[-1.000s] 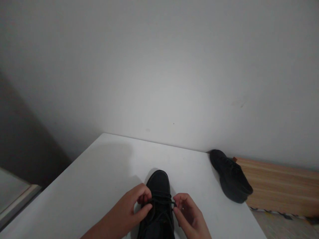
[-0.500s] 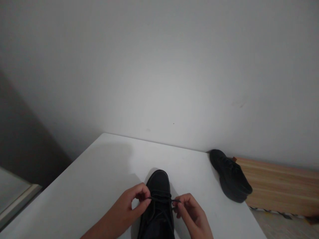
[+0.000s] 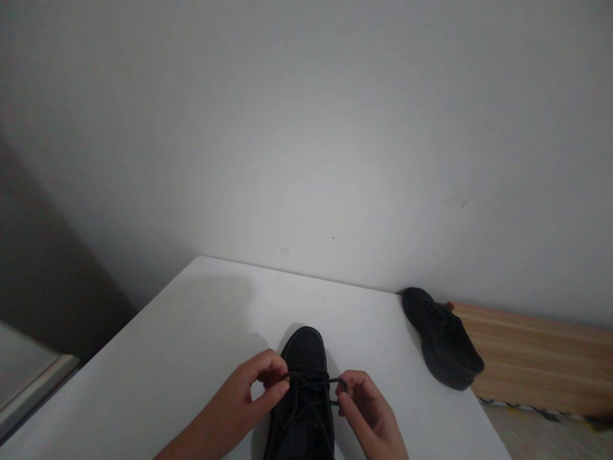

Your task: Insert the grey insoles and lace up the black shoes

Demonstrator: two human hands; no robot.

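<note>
A black lace-up shoe [image 3: 305,348] stands on the white table, toe pointing away from me, its heel end cut off by the lower frame edge. On its left side my left hand [image 3: 261,388] pinches a black shoelace [image 3: 311,381] between thumb and fingertips. To the right of the shoe, my right hand [image 3: 361,406] is closed on the lace too, which bends in a small loop at the fingertips. Between the hands the lace runs across the top of the shoe. Loose strands lie over the tongue area.
A second black shoe [image 3: 443,338] rests at the table's right edge, close to the wall. Behind the white table [image 3: 201,319] rises a pale wall [image 3: 306,140]. Beyond the right edge is a wooden board [image 3: 536,358] low down. A pale-framed panel [image 3: 43,390] is at the left.
The lace between my hands has gone slacker, and its loop at the right fingertips looks more bent. My hands have shifted only slightly. Both shoes stay in place.
</note>
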